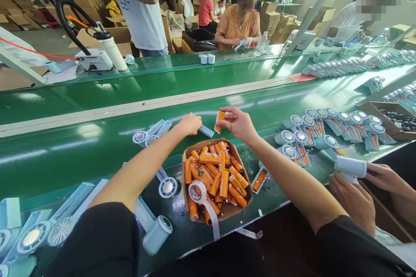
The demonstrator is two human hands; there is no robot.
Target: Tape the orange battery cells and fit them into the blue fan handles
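Over the green conveyor, my left hand (191,124) is closed on a pale blue plastic housing (207,131), whose handle end points right; the rest is hidden by the fingers. My right hand (241,124) pinches an orange battery (219,120) upright between thumb and fingers, just beyond that handle end and apart from it. Below both hands stands a cardboard box (186,197) heaped with orange batteries (212,169). A roll of white tape (197,191) lies on the heap, its loose strip trailing over the box's front edge.
Pale blue housings (156,234) with round heads lie at left; several more (300,136), with orange batteries in their handles, stand in rows at right. A co-worker's hands (354,194) hold a housing at lower right. Across the conveyor (107,106), other people work among cartons.
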